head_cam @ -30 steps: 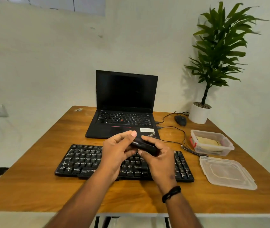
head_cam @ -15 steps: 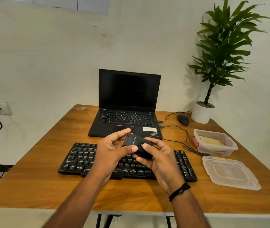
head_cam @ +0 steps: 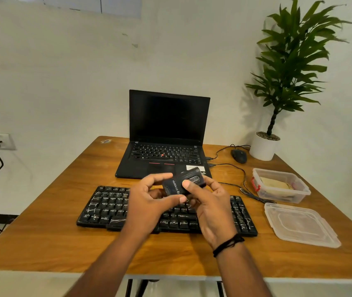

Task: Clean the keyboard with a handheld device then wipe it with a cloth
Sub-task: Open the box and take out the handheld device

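Keyboard (head_cam: 110,207) lay near the desk's (head_cam: 42,232) front edge. Above it both hands, left (head_cam: 149,202) and right (head_cam: 210,207), gripped the handheld device (head_cam: 178,184), turned face-up since before, perhaps being switched on.

Bare table (head_cam: 42,239) left of keyboard (head_cam: 106,209)

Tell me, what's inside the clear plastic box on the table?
The clear box is open, and its lid lies on the table in front of it. Inside lies something flat and tan, maybe a folded cloth. The cloudy walls hide whatever is beneath it.
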{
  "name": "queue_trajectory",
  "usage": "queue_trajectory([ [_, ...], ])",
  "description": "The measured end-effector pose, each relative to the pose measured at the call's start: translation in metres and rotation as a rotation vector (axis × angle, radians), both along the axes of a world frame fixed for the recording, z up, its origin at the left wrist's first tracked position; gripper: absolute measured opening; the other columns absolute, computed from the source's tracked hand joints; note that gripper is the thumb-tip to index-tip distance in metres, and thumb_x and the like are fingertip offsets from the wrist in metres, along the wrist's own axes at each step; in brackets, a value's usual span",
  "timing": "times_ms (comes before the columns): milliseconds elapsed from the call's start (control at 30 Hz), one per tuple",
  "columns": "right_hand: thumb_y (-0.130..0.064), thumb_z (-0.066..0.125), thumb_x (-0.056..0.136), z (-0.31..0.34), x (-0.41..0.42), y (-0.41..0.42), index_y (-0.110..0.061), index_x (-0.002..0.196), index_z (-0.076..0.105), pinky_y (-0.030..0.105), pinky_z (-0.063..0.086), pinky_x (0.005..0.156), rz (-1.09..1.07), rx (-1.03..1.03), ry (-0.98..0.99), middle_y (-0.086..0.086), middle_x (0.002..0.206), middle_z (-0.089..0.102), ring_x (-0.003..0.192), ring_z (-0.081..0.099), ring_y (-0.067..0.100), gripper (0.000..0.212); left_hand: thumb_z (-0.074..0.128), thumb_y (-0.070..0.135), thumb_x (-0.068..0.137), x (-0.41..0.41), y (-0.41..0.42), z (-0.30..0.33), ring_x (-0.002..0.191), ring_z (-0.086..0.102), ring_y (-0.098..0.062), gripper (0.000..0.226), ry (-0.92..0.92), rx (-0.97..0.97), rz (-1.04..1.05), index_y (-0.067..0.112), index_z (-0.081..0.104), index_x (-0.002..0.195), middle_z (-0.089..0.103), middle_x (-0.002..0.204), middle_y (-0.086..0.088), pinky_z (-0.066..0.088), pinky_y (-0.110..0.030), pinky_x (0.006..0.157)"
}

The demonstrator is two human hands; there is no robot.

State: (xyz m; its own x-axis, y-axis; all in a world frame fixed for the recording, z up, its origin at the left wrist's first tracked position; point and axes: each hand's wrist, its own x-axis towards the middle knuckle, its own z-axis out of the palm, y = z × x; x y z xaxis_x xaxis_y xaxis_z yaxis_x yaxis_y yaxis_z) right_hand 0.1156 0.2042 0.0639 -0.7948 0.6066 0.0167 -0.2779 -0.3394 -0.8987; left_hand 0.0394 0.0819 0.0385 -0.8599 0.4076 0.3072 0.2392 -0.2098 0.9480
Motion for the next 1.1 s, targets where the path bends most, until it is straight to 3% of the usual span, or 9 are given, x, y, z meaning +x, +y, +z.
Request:
queue_trajectory([
  [100, -0.009, 0.076, 0.08, 0.0, -0.003, -0.004, -0.005, 0.102, 0.071, 0.025, 0.051, 0.06, -0.024, -0.036, 0.028, 0.008, 0.09, 0.076, 0.075, 0.069, 0.014, 0.024, 0.091, 0.016, 0.065, 0.017, 0.006, -0.008, 0.088, 0.076, -0.013, 0.049, 0.042, 0.017, 0.04, 0.014, 0.073, 0.111, 0.079, 0.096, 0.0, 0.06, -0.024, 0.072],
  [233, -0.018, 0.07, 0.088, -0.003, -0.004, -0.006, -0.006, 0.102, 0.071, 0.036, 0.058, 0.07, -0.056, 0.094, -0.015, 0.013, 0.092, 0.075, 0.079, 0.07, 0.019, 0.018, 0.076, 0.012, 0.088, 0.02, 0.009, -0.011, 0.08, 0.073, -0.014, 0.005, 0.068, 0.027, 0.111, 0.014, 0.078, 0.092, 0.077, 0.083, 0.0, 0.058, -0.026, 0.07],
  [300, -0.019, 0.066, 0.092, -0.004, -0.003, -0.009, -0.008, 0.102, 0.071, 0.041, 0.059, 0.07, -0.048, 0.123, -0.021, 0.013, 0.091, 0.075, 0.077, 0.071, 0.02, 0.016, 0.072, 0.012, 0.091, 0.016, 0.009, -0.008, 0.077, 0.072, -0.014, 0.011, -0.061, 0.087, 0.136, 0.015, 0.077, 0.101, 0.076, 0.084, -0.003, 0.059, -0.027, 0.067],
  [367, -0.021, 0.063, 0.094, -0.004, -0.002, -0.013, -0.011, 0.104, 0.072, 0.036, 0.057, 0.061, -0.034, 0.16, -0.034, 0.011, 0.09, 0.075, 0.072, 0.069, 0.019, 0.017, 0.074, 0.014, 0.09, 0.013, 0.01, -0.001, 0.073, 0.071, -0.013, 0.02, -0.15, 0.108, 0.091, 0.017, 0.075, 0.109, 0.077, 0.088, -0.006, 0.059, -0.024, 0.063],
  [567, -0.029, 0.064, 0.093, -0.007, -0.004, -0.025, -0.014, 0.102, 0.073, 0.025, 0.05, 0.05, -0.034, 0.172, -0.038, 0.015, 0.094, 0.075, 0.071, 0.065, 0.02, 0.02, 0.073, 0.014, 0.09, 0.011, 0.013, 0.002, 0.066, 0.067, -0.011, 0.028, -0.189, 0.083, -0.066, 0.014, 0.073, 0.118, 0.074, 0.1, -0.019, 0.054, -0.023, 0.056],
  [733, -0.036, 0.074, 0.084, -0.01, -0.005, -0.025, -0.01, 0.087, 0.074, 0.027, 0.049, 0.048, -0.162, 0.128, -0.063, 0.024, 0.092, 0.07, 0.071, 0.064, 0.023, 0.026, 0.074, 0.006, 0.088, 0.013, 0.012, -0.001, 0.077, 0.071, -0.01, 0.027, -0.124, 0.053, -0.107, 0.015, 0.073, 0.113, 0.078, 0.09, -0.004, 0.056, -0.024, 0.063],
  [867, -0.039, 0.077, 0.078, -0.009, -0.006, -0.025, -0.012, 0.086, 0.075, 0.026, 0.048, 0.046, -0.176, 0.102, -0.088, 0.02, 0.091, 0.073, 0.07, 0.064, 0.022, 0.028, 0.076, 0.005, 0.086, 0.01, 0.012, -0.005, 0.082, 0.072, -0.016, 0.028, -0.099, 0.026, -0.096, 0.015, 0.074, 0.112, 0.078, 0.092, -0.007, 0.059, -0.029, 0.068],
  [1000, -0.041, 0.079, 0.077, -0.005, -0.008, -0.024, -0.013, 0.086, 0.074, 0.026, 0.049, 0.046, -0.158, 0.12, -0.106, 0.018, 0.088, 0.074, 0.067, 0.064, 0.021, 0.03, 0.077, 0.007, 0.086, 0.007, 0.01, -0.003, 0.073, 0.071, -0.014, 0.027, -0.137, 0.032, -0.11, 0.012, 0.074, 0.112, 0.077, 0.093, -0.01, 0.056, -0.024, 0.062],
  [1100, -0.04, 0.077, 0.079, 0.0, -0.008, -0.021, -0.008, 0.092, 0.073, 0.024, 0.046, 0.043, -0.095, 0.172, -0.104, 0.015, 0.077, 0.071, 0.06, 0.061, 0.02, 0.034, 0.074, 0.022, 0.088, 0.002, 0.009, -0.001, 0.069, 0.067, -0.015, 0.019, -0.206, 0.063, -0.155, 0.013, 0.077, 0.105, 0.075, 0.085, -0.011, 0.055, -0.025, 0.06],
])
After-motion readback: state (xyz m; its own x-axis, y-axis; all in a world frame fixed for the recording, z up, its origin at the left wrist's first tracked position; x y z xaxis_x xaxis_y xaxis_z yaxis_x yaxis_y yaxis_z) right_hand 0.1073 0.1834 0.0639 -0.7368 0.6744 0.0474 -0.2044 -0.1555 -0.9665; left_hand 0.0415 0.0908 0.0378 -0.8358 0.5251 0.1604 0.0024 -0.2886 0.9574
